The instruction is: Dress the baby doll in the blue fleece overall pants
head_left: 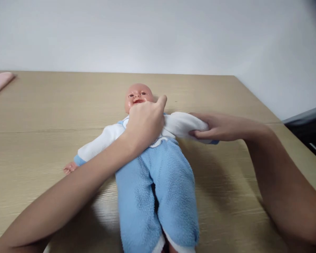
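A baby doll (139, 93) lies on its back on the wooden table, head toward the far side. It wears a fleecy romper (171, 175) with blue legs and white sleeves. My left hand (147, 121) is closed at the doll's chest, just under its chin; whatever its fingers grip is hidden behind the hand. On the right, my right hand (210, 126) pinches the white sleeve (184, 123) between thumb and fingers and holds it out sideways. The doll's hand on that side is not visible. Its other hand (70, 168) sticks out of the blue cuff at the left.
The wooden table (55, 102) reaches back to a pale wall (147, 35). At the far left edge lies a pink folded item (0, 82), partly out of view. A dark object (309, 126) stands beyond the table's right edge.
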### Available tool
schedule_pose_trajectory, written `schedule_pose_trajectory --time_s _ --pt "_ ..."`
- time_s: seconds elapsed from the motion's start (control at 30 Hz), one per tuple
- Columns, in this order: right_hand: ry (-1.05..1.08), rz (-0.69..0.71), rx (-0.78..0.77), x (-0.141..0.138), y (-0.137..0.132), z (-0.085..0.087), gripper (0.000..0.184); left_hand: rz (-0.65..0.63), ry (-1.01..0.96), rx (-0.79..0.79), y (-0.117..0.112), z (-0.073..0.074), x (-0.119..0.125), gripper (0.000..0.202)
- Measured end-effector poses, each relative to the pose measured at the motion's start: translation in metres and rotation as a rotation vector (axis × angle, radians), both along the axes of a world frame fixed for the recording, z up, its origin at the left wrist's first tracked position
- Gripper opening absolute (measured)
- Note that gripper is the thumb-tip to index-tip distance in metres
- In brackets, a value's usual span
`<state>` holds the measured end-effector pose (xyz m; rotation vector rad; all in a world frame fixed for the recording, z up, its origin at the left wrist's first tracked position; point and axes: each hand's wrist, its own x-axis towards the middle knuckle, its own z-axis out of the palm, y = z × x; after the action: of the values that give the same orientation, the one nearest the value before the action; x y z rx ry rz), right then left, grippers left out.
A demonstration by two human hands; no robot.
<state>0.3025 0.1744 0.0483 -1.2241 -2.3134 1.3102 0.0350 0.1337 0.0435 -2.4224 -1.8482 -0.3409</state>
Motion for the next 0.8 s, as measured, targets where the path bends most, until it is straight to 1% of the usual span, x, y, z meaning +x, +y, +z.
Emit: schedule_pose_trajectory --time_s 0.07,0.13,0.2,0.3,0.37,0.47,0.57,0.63,0.67,0.7,0.77,0.8 --pt "-0.075 0.052 0.014 0.009 0.009 0.005 0.037 0.026 -0.002 0.006 0.001 0.001 -0.001 0.032" --pt "-0.133 0.079 -0.002 0.014 0.015 0.005 0.037 0.026 -0.007 -0.012 0.003 0.0 -0.002 0.03" --pt "-0.153 0.073 -0.018 0.017 0.018 0.001 0.04 0.007 -0.017 -0.02 0.005 -0.003 -0.003 0.028" --pt "-0.141 0.013 -0.037 0.018 0.02 -0.009 0.049 -0.02 -0.07 0.005 0.005 -0.007 -0.003 0.023" --pt "-0.126 -0.004 -0.041 0.018 0.021 -0.015 0.051 -0.039 -0.127 -0.009 0.003 -0.008 -0.006 0.031" --pt "-0.14 0.033 -0.037 0.019 0.025 -0.023 0.05 -0.103 -0.203 -0.02 -0.005 -0.009 -0.015 0.039" --pt "-0.197 0.049 -0.067 0.022 0.029 -0.029 0.055 -0.172 -0.268 0.029 -0.02 -0.012 -0.031 0.035" --pt "-0.236 0.046 -0.052 0.027 0.032 -0.031 0.058 -0.204 -0.356 0.058 -0.035 -0.017 -0.045 0.032" --pt "-0.246 0.048 0.0 0.029 0.032 -0.031 0.059 -0.213 -0.412 0.08 -0.044 -0.022 -0.052 0.031" --pt "-0.243 0.055 0.087 0.03 0.03 -0.031 0.061 -0.209 -0.462 0.117 -0.054 -0.027 -0.059 0.029" --pt "-0.184 0.047 0.34 0.026 0.017 -0.032 0.065 -0.156 -0.529 0.208 -0.075 -0.039 -0.074 0.025" --pt "-0.123 0.009 0.482 0.021 0.006 -0.033 0.062 -0.118 -0.548 0.239 -0.085 -0.046 -0.081 0.024"
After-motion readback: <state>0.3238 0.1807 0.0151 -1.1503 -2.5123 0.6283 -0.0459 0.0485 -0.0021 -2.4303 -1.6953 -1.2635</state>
